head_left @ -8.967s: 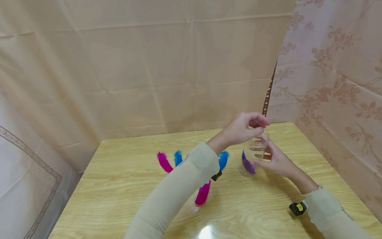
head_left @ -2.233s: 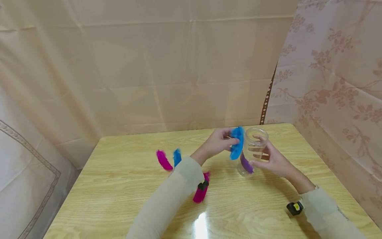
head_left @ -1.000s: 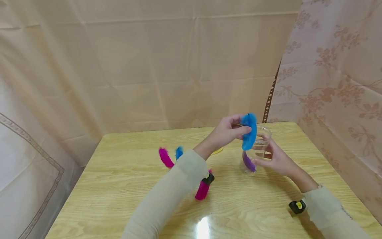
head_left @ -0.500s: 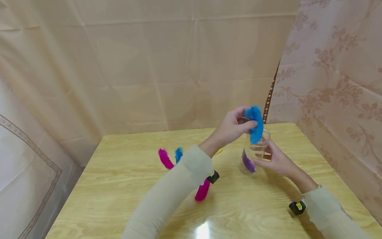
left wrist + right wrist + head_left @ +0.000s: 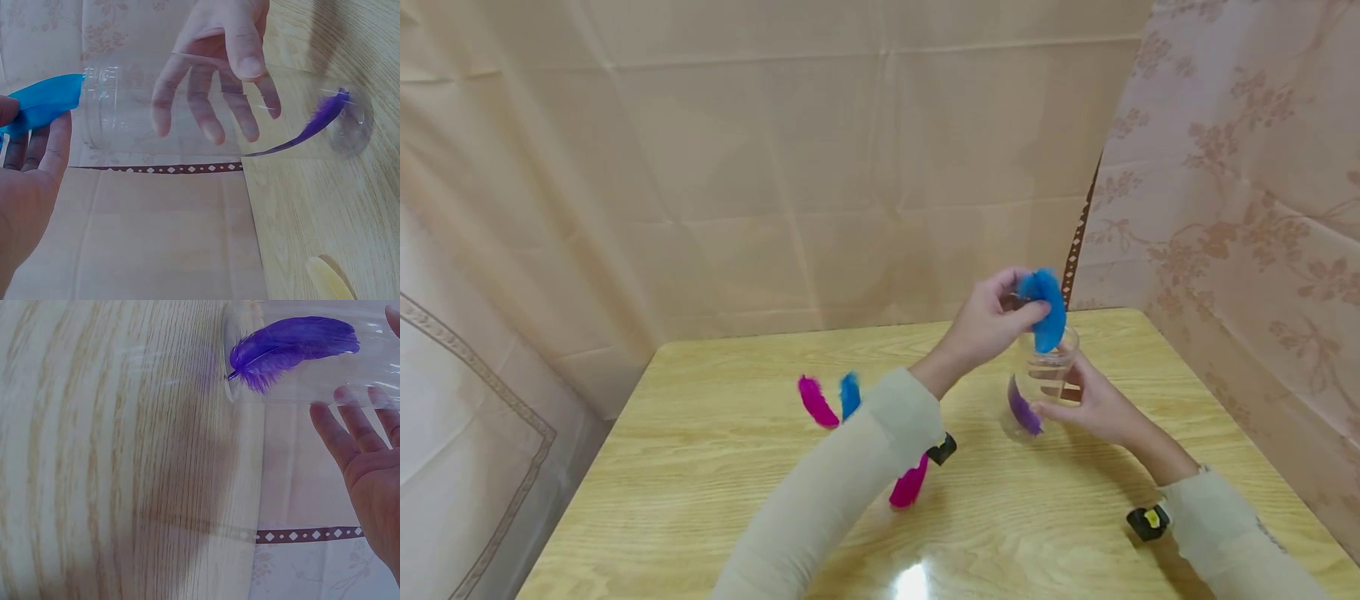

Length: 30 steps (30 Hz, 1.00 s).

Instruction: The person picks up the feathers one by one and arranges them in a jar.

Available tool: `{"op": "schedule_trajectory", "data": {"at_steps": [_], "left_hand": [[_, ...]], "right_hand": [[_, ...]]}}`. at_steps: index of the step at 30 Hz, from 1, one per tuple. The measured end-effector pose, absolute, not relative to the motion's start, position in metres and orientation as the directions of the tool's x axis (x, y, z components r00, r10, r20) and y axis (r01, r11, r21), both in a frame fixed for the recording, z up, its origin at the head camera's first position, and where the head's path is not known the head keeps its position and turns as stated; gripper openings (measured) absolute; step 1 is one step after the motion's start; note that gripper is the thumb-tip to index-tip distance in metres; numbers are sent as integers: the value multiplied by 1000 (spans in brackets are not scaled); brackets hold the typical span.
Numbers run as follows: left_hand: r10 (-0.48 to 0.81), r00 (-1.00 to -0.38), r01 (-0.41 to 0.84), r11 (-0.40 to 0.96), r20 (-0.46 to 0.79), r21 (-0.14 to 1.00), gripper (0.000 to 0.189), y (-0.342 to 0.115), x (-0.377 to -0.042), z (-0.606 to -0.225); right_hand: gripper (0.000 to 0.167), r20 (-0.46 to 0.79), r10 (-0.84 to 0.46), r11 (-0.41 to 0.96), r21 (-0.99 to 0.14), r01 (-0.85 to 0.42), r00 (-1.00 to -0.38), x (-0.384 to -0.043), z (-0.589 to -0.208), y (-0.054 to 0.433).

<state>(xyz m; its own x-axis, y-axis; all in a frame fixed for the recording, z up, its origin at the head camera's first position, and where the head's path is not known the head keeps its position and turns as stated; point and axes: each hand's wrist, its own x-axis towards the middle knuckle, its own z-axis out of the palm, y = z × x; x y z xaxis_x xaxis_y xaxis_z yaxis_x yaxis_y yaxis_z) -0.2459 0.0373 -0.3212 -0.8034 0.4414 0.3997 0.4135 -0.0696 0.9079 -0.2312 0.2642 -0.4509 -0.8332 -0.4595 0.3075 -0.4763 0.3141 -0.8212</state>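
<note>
A clear plastic jar (image 5: 1047, 379) stands upright on the table, its mouth uncovered. Around its side curve the fingers and thumb of my right hand (image 5: 1097, 406). A purple feather (image 5: 294, 350) leans inside, near the bottom. Between thumb and fingers my left hand (image 5: 988, 321) pinches a blue feather (image 5: 1049, 312) over the jar's mouth. In the left wrist view, the tip of that blue feather (image 5: 47, 103) is right at the rim.
To the left lie a magenta feather (image 5: 817, 402) and another blue feather (image 5: 850, 395), partly behind my left sleeve. A second magenta feather (image 5: 910, 485) lies nearer. A pale yellow curved piece (image 5: 329, 279) rests on the wooden table (image 5: 685, 467).
Nine seconds ago my left hand held no feather; since then it has picked a blue feather off the table. Over the last second it rises and shifts right to the jar's mouth.
</note>
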Motion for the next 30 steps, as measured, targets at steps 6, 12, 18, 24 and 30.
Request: {"op": "schedule_trajectory", "data": {"at_steps": [6, 12, 18, 24, 30], "left_hand": [[442, -794, 436, -67, 418, 898, 19, 40, -245, -323], [443, -785, 477, -15, 434, 879, 18, 43, -243, -324], [440, -783, 506, 40, 440, 862, 15, 44, -239, -325], [418, -784, 528, 61, 459, 847, 15, 45, -237, -327], [402, -774, 553, 53, 489, 832, 14, 46, -236, -330]], "right_hand": [[94, 305, -461, 318, -821, -475, -834, -230, -451, 264], [92, 300, -459, 317, -824, -470, -836, -230, -451, 265], [91, 297, -456, 315, -827, -465, -839, -230, -450, 265], [91, 296, -457, 307, -833, -461, -839, -229, -450, 264], [92, 297, -465, 294, -837, -462, -834, -229, -451, 264]]}}
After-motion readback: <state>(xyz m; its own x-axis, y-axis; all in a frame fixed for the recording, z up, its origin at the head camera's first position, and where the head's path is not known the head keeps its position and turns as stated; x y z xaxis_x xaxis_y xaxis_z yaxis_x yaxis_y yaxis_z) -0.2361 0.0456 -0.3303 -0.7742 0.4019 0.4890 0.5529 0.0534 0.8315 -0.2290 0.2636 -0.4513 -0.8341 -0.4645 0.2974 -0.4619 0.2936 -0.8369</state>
